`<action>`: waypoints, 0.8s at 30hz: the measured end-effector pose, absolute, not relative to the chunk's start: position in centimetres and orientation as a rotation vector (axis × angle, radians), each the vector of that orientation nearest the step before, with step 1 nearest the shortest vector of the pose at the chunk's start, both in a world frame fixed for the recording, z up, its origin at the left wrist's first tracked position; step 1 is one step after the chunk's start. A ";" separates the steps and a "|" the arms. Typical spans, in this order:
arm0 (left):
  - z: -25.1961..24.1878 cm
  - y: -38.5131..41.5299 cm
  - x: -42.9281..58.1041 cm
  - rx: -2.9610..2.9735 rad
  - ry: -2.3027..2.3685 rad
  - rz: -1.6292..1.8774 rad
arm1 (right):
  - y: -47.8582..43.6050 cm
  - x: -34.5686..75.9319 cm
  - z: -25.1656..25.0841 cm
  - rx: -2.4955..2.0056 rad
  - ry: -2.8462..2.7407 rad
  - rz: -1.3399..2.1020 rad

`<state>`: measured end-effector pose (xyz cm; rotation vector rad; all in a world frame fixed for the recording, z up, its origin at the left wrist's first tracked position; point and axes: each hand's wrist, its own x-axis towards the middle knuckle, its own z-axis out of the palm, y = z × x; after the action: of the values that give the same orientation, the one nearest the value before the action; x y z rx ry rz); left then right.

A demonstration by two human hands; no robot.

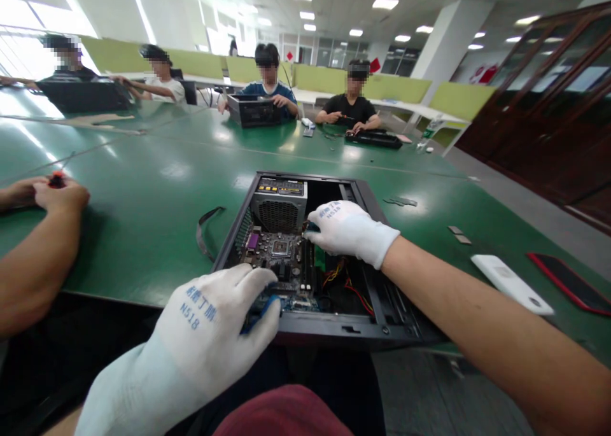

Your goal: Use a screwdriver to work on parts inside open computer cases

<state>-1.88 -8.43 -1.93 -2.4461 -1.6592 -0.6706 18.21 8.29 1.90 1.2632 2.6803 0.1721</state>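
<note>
Left hand (214,328): white glove, fingers closed around a blue object (260,314), at the near left edge of the computer case (382,334).
Blue object: mostly hidden by the glove; kind not discernible.
Right hand (351,229): white glove, reaching into the case from the right, fingers bent down just beside the power supply (279,203); whether it grips anything cannot be told.
Computer case: black, lying flat and open on the near edge of the green table (157,188), straight before the person.
Motherboard (279,258): inside the case, left half, in front of the power supply.
Wires (351,286): red and yellow, inside the case, below the right hand.
Dark strap (205,229): on the table, just left of the case.
White device (510,283): right of the case, with a red-edged phone (570,282) beyond it.
Co-worker's hands (60,194): bare, well left of the case, holding a small red item (57,180).
Other people: seated far behind the case.
</note>
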 end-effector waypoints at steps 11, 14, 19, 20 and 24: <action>0.9 -1.8 1.2 -2.679 -1.865 -0.433 | 2.8 20.6 3.6 0.932 3.238 -0.526; 1.0 -0.3 1.9 -2.758 -1.807 -0.419 | 2.8 20.9 3.0 1.039 3.247 -0.306; 0.2 1.4 2.1 -2.837 -1.764 -0.434 | 3.2 21.4 2.7 1.174 3.232 -0.461; 0.1 1.6 2.2 -2.859 -1.754 -0.442 | 3.3 21.5 2.8 1.186 3.237 -0.547; 0.2 1.8 2.3 -2.918 -1.683 -0.543 | 4.2 22.3 2.7 1.123 3.251 -0.924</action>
<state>2.35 1.76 0.16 -2.9177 -1.6835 -0.5428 22.30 4.20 2.73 1.1235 3.2506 -0.9237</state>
